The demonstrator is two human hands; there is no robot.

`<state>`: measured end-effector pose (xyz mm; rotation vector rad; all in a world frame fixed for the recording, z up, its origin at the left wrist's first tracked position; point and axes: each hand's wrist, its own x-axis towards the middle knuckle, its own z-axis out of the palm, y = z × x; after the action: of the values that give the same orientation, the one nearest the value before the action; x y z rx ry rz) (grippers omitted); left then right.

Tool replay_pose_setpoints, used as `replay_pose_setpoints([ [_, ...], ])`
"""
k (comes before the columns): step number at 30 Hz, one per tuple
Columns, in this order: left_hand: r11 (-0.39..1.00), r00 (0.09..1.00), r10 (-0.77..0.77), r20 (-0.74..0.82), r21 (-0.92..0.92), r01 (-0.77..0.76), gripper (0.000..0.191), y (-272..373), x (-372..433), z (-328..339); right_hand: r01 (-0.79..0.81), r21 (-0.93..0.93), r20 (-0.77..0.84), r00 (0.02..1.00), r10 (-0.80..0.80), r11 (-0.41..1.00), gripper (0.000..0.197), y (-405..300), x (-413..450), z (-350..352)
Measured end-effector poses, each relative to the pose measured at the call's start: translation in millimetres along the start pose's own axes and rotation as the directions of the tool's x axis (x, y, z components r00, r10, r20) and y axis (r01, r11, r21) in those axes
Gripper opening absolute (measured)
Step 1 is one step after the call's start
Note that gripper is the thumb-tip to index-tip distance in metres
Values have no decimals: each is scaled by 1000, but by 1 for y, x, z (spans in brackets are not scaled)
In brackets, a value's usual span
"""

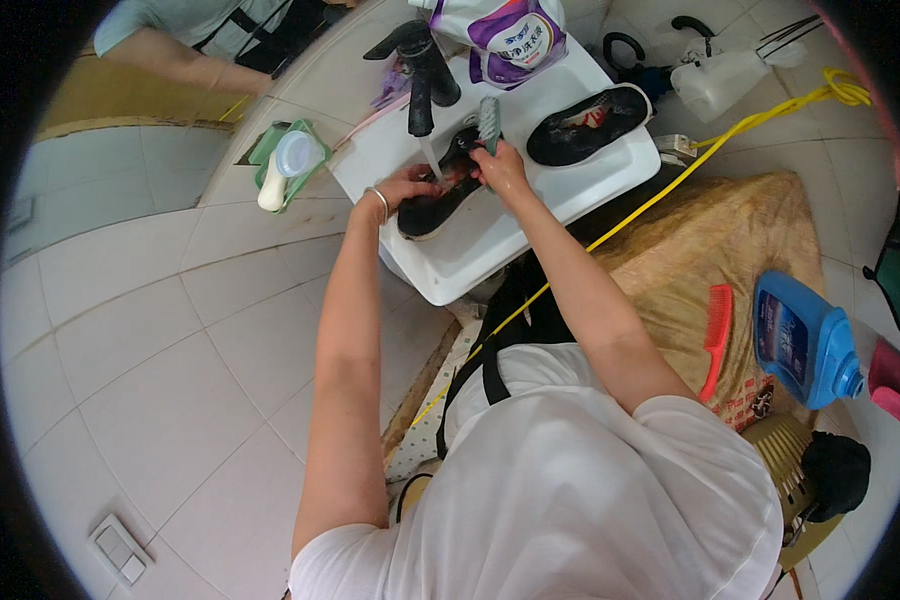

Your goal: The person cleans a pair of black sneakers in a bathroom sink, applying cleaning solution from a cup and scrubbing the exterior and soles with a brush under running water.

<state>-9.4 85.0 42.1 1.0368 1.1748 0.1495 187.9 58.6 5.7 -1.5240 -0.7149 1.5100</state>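
Note:
Over a white washbasin [450, 289], my left hand [399, 189] grips a black shoe [429, 214] by its opening, fingers over the rim. Water runs from the black faucet [420, 105] into that shoe. My right hand [504, 169] holds a scrub brush [489, 124] with a green back and pale bristles pointing up and left. Its fingers are also against the shoe's right side. A second black shoe [589, 124] with a white sole edge lies on the basin's right side, opening upward, with red marks inside.
A purple-and-white detergent pouch [517, 37] stands behind the faucet. Left of the basin is a green soap holder [292, 165]. A yellow hose or cord [645, 206] crosses at the right, near a red comb [716, 337] and a blue bottle [802, 337] on a brown cover [660, 277].

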Motion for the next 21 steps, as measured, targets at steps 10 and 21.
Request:
replay_pose_setpoints([
  [10, 988, 976, 154, -153, -10, -157, 38, -31, 2, 19, 233, -540, 41, 967, -251, 809, 52, 30, -43, -31],
  [21, 968, 957, 171, -234, 223, -119, 30, -38, 14, 20, 253, -789, 230, 967, -113, 559, 34, 16, -96, 16],
])
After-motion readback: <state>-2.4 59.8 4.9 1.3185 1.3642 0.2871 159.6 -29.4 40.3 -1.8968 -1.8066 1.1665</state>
